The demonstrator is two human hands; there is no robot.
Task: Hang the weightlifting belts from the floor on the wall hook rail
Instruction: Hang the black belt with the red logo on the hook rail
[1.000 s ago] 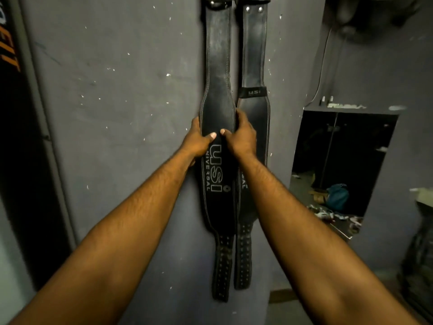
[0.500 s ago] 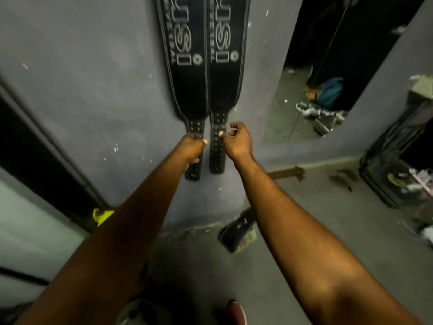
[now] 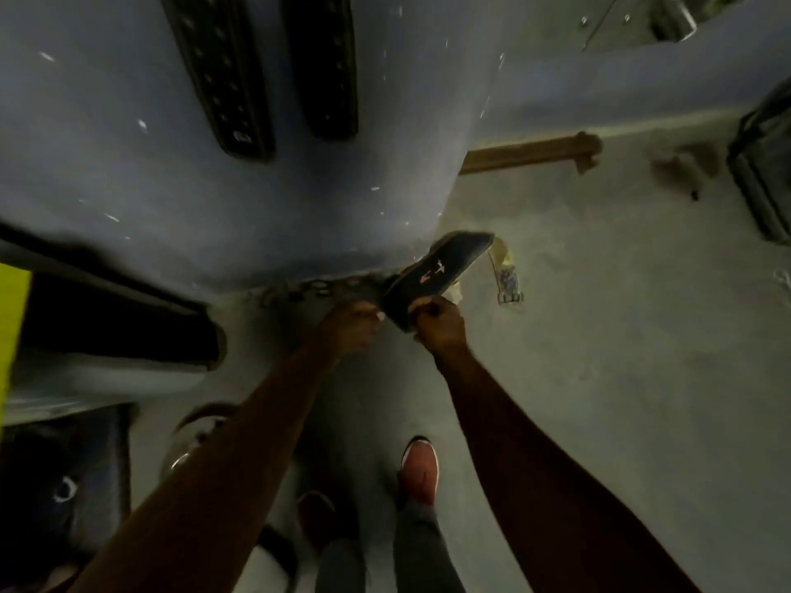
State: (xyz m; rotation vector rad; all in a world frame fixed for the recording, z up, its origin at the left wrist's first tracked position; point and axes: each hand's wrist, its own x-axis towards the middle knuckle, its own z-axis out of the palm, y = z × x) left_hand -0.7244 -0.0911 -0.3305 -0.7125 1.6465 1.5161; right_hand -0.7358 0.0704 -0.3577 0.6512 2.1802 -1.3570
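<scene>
Two black leather belts hang on the grey wall; only their perforated tail ends show, the left belt tail and the right belt tail. On the floor at the wall's corner lies a dark belt with a pink logo, its near end raised. My left hand and my right hand both grip that near end. The hook rail is out of view.
My red shoes stand on the grey floor below my arms. A brown wooden strip runs along the wall base at right. A dark rack stands far right. A dark bag and a yellow edge lie left.
My hands left the hanging belts' tails, dropped to the floor and took hold of the dark belt at the wall's corner. My view tilted further down.
</scene>
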